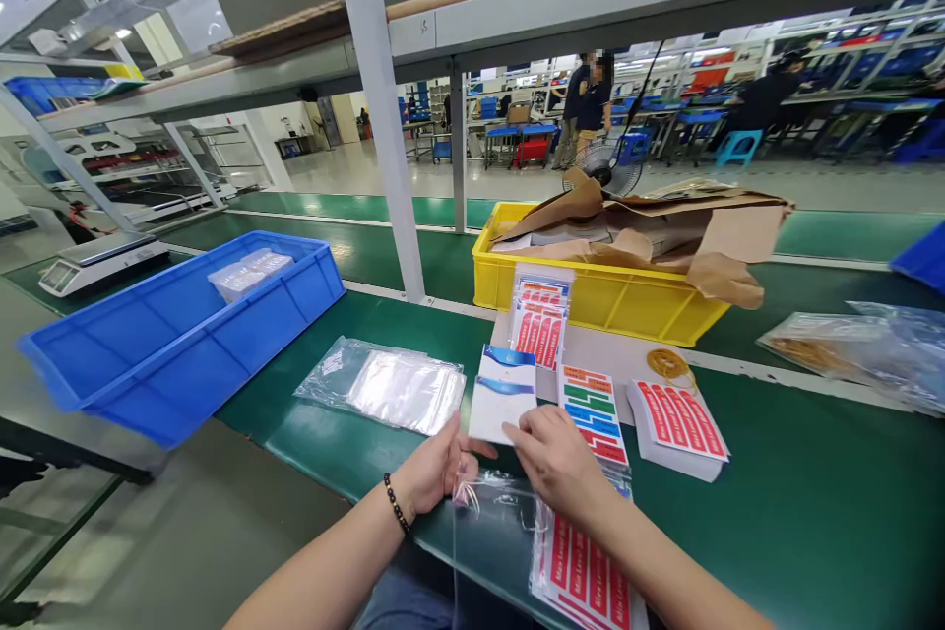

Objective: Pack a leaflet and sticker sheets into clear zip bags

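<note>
Extending beyond the right grip (555, 461): white card (504, 406).

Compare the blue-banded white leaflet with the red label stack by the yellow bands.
The leaflet has blue bands on white; the label stack shows red strips on white. The right hand's fingertips are at the leaflet's lower edge; no hand touches the label stack. Both have white backgrounds.

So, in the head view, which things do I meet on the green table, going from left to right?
Large blue bin, clear plastic packet, white leaflet, multicoloured label sheet, stack of red labels, clear bags at far right.
</note>
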Demonstrator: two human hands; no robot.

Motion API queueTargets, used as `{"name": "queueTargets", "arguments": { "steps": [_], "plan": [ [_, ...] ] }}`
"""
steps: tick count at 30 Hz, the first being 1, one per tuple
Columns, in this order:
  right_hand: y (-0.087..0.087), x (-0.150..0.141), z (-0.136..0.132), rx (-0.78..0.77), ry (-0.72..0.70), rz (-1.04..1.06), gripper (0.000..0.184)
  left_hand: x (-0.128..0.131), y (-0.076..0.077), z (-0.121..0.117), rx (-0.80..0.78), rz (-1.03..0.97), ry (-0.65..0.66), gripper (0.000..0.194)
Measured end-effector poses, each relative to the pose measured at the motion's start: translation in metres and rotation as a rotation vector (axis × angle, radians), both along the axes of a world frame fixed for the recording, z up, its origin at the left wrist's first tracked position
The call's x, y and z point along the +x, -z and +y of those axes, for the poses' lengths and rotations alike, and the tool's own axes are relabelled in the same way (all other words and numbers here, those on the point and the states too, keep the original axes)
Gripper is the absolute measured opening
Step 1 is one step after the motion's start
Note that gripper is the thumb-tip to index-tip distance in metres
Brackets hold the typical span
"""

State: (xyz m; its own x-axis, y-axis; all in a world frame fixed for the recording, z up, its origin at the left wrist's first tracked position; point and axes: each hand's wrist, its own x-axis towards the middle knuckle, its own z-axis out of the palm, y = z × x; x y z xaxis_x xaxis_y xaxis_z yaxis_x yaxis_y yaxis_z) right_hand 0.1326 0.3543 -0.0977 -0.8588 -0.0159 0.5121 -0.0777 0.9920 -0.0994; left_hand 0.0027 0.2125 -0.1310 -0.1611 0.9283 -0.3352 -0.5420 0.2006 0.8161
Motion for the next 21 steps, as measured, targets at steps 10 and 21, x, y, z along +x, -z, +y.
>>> {"name": "queueTargets", "arguments": {
  "steps": [10,21],
  "plan": [
    [-0.008,0.017,0.105,-0.119,0.516,-0.296,0.029,0.024,-0.021,0.019,0.073,-0.302,0.205,0.036],
    [-0.002,0.012,0.146,-0.223,0.635,-0.343,0.009,0.07,-0.022,0.086,-0.101,-0.247,0.532,0.019]
  ]
}}
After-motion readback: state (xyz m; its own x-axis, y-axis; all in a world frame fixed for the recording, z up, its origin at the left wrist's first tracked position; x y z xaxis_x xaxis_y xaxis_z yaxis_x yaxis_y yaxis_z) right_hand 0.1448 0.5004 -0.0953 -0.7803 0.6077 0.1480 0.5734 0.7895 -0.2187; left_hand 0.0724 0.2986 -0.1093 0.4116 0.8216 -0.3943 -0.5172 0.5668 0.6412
